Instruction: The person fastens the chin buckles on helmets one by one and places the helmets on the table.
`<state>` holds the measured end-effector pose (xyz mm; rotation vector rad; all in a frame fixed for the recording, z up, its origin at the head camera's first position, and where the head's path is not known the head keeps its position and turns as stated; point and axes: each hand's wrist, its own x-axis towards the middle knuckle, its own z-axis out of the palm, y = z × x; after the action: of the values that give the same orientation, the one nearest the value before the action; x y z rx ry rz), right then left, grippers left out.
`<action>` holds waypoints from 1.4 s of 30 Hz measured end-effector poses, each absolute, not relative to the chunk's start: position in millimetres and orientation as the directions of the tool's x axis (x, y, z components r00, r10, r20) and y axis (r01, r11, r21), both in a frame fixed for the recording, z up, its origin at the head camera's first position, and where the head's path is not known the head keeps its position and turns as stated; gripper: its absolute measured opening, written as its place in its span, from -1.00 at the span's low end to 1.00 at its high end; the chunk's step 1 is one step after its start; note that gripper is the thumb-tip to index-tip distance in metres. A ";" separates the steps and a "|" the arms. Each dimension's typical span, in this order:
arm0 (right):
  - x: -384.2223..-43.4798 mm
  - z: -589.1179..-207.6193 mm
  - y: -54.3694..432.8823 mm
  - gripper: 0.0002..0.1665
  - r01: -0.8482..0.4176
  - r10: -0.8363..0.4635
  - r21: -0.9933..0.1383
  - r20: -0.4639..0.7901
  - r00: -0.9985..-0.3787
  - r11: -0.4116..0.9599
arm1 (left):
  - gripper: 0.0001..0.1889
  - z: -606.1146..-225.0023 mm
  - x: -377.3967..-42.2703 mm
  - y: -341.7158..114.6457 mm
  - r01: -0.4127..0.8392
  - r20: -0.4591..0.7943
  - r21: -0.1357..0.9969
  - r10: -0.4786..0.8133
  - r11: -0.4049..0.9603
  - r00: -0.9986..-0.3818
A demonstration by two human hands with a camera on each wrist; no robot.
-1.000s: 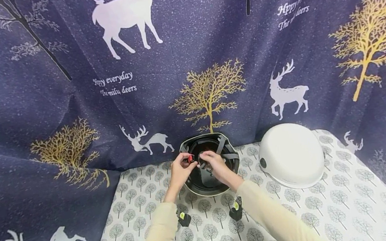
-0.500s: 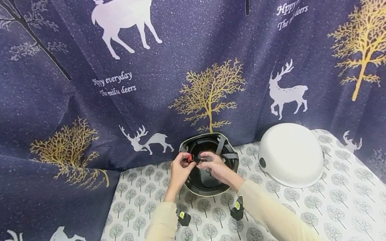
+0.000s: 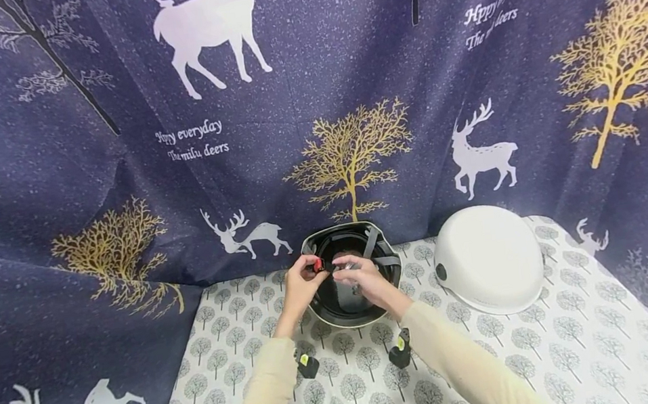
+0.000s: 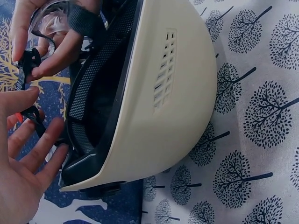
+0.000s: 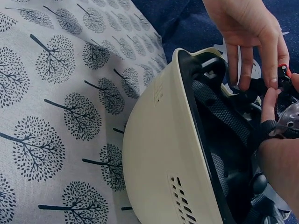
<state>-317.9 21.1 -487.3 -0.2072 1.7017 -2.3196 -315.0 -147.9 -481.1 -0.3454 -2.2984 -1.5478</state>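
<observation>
From far off, I see a cream helmet (image 4: pixel 177 126) on the desk (image 3: pixel 361 388), under both hands. It sits upside down, I think so its hollow faces up and the hands can get at the straps. The left hand (image 3: pixel 300 287) pinches a black clip with a red bit (image 3: pixel 318 265) between thumb and finger. In the left wrist view its other fingers are spread out, maybe to stay out of the way. The right hand (image 3: pixel 366 279) pinches a black clip piece (image 4: pixel 31 58) just beside the left fingertips. I can't tell if the two pieces are joined. A clear plastic piece (image 4: pixel 49 21) hangs by the right hand, and a dark strap (image 4: pixel 83 21) lies across that hand. The hands work close above the hollow, likely because the straps only reach so far. Well to the right of the right hand is a white shell (image 3: pixel 492 262), out of the way.
</observation>
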 end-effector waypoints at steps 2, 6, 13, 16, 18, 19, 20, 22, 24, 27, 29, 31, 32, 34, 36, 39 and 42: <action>-317.9 -487.0 21.1 -0.67 0.122 -0.282 -0.950 -0.038 -0.959 -0.287 | -0.74 -484.4 -317.2 -150.0 0.389 0.415 0.845 0.010 0.366 -0.910; -318.4 -486.5 21.9 -0.64 0.117 -0.295 -0.947 -0.024 -0.955 -0.300 | -0.74 -487.0 -318.8 -152.3 0.386 0.410 0.852 0.008 0.355 -0.912; -318.7 -484.0 24.4 -0.68 0.130 -0.292 -0.934 -0.029 -0.956 -0.332 | -0.73 -489.4 -317.3 -153.2 0.387 0.423 0.816 0.014 0.429 -0.906; -318.5 -483.3 24.6 -0.66 0.135 -0.292 -0.935 -0.036 -0.956 -0.327 | -0.72 -489.9 -315.8 -152.8 0.390 0.427 0.792 0.031 0.469 -0.904; -318.5 -483.5 24.5 -0.61 0.132 -0.293 -0.942 -0.038 -0.955 -0.308 | -0.72 -489.9 -314.8 -152.7 0.392 0.424 0.788 0.043 0.474 -0.905; -318.4 -483.6 24.4 -0.59 0.128 -0.290 -0.947 -0.039 -0.956 -0.296 | -0.72 -490.2 -314.6 -152.8 0.393 0.423 0.788 0.047 0.474 -0.905; -318.7 -484.1 24.2 -0.58 0.124 -0.287 -0.951 -0.039 -0.957 -0.283 | -0.72 -490.3 -314.2 -152.9 0.396 0.424 0.787 0.052 0.472 -0.904; -319.1 -484.9 24.1 -0.57 0.117 -0.274 -0.959 -0.044 -0.961 -0.259 | -0.71 -490.6 -313.7 -153.2 0.399 0.426 0.786 0.055 0.472 -0.903; -319.7 -485.7 24.2 -0.58 0.112 -0.256 -0.966 -0.050 -0.965 -0.233 | -0.70 -490.8 -313.4 -153.3 0.406 0.429 0.780 0.065 0.476 -0.901; -320.6 -487.2 25.1 -0.59 0.111 -0.245 -0.974 -0.060 -0.968 -0.199 | -0.70 -490.9 -312.9 -153.1 0.414 0.430 0.769 0.084 0.488 -0.899; -321.4 -488.3 25.9 -0.60 0.122 -0.244 -0.976 -0.076 -0.967 -0.181 | -0.70 -491.3 -313.3 -152.8 0.412 0.423 0.764 0.096 0.496 -0.901; -322.6 -488.7 26.2 -0.59 0.128 -0.240 -0.978 -0.086 -0.967 -0.167 | -0.71 -491.5 -314.6 -152.2 0.415 0.427 0.755 0.101 0.508 -0.899; -323.3 -488.4 26.2 -0.60 0.134 -0.234 -0.979 -0.096 -0.968 -0.154 | -0.71 -491.6 -315.5 -151.9 0.416 0.431 0.750 0.098 0.514 -0.897; -324.7 -487.4 25.8 -0.60 0.134 -0.225 -0.981 -0.101 -0.969 -0.137 | -0.72 -491.9 -317.3 -151.5 0.421 0.445 0.736 0.090 0.531 -0.891; -324.2 -483.6 25.6 -0.62 0.138 -0.207 -0.984 -0.113 -0.972 -0.112 | -0.72 -490.4 -317.7 -150.3 0.419 0.454 0.711 0.085 0.564 -0.887; -324.4 -482.8 25.6 -0.63 0.149 -0.189 -0.986 -0.133 -0.973 -0.074 | -0.72 -488.3 -317.4 -146.2 0.420 0.460 0.677 0.099 0.605 -0.883; -326.2 -486.2 27.8 -0.64 0.155 -0.152 -0.986 -0.145 -0.978 -0.059 | -0.74 -487.4 -319.8 -138.6 0.440 0.460 0.643 0.144 0.627 -0.876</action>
<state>-326.2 27.8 -486.2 0.0029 1.9976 -2.1436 -319.8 -138.6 -487.4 -0.4663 -2.4864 -1.1235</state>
